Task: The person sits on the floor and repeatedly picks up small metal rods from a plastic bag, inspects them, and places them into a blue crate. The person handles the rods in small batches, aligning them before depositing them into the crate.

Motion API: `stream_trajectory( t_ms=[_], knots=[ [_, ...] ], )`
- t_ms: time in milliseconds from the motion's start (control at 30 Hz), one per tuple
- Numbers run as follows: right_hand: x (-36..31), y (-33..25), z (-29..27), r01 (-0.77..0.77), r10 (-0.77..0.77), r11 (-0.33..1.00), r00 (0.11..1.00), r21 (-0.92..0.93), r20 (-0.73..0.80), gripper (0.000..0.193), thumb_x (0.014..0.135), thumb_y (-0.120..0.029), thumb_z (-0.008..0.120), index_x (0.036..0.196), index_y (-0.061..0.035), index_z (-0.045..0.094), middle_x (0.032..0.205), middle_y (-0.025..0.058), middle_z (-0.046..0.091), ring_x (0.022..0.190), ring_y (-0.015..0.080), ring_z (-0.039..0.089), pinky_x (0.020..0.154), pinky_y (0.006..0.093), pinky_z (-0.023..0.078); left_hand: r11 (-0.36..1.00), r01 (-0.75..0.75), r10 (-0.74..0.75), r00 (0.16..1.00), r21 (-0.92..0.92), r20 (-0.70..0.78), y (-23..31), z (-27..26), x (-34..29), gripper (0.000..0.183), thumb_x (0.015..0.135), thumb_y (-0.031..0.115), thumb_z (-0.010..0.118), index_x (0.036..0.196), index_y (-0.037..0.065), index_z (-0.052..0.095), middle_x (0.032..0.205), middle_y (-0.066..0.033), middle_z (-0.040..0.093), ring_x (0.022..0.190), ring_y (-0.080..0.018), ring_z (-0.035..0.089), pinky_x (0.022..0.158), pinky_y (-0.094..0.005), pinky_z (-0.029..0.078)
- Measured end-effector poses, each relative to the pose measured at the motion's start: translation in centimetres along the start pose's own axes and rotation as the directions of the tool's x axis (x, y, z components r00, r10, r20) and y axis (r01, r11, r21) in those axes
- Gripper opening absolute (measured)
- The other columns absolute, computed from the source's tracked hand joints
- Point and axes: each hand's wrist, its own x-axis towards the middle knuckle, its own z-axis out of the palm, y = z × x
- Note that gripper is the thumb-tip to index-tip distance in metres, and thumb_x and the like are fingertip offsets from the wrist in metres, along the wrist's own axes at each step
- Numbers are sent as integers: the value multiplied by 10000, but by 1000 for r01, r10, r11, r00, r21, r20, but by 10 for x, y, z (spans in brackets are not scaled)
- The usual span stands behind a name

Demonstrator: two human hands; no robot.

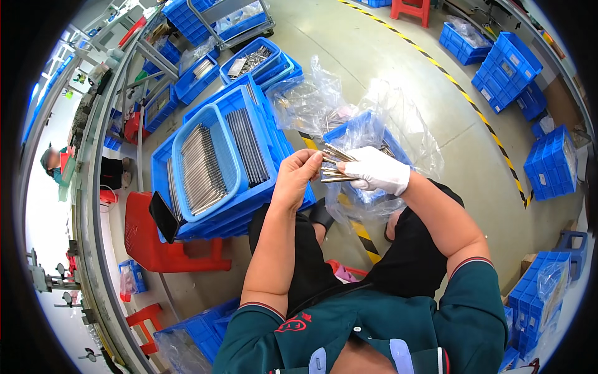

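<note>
My gloved right hand (377, 171) is closed around a bunch of thin, shiny metal rods (334, 153), whose ends fan out to the left. Bare, my left hand (298, 176) pinches at the tips of these rods with thumb and fingers; exactly how many it grips is hidden. Beneath my right hand stands a blue bin (336, 133) lined with clear plastic, with more rods inside. To the left, a light blue basket (179, 144) holds a neat row of metal rods (202, 171). Beside that row, darker rods (246, 143) lie in the blue crate under the basket.
A black flat object (163, 217) leans at the crate's near left corner, above a red stool (146, 230). Clear plastic bags (311, 90) spread beyond the bin. More blue crates (506, 68) stand along the right. At far left, a person (56, 163) is by the bench.
</note>
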Motion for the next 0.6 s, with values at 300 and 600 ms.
stream_trajectory(
  t_ms=[300,600],
  knots=[
    [-1,2,0,10,-10,1000,1000,-5,0,298,883,-313,604,764,-42,576,572,-28,446,495,55,371,440,241,292,993,-48,45,999,108,29,5,-2,-4,227,849,147,669,974,-39,633,767,-29,604,630,-79,500,589,-224,406],
    [-3,5,0,65,-67,993,997,-102,-25,299,870,-323,620,772,-43,577,607,-24,460,532,57,378,461,244,302,996,33,-38,997,78,66,1,-6,-3,206,835,147,685,926,-35,651,743,-34,617,633,-84,518,591,-232,419]
  ],
)
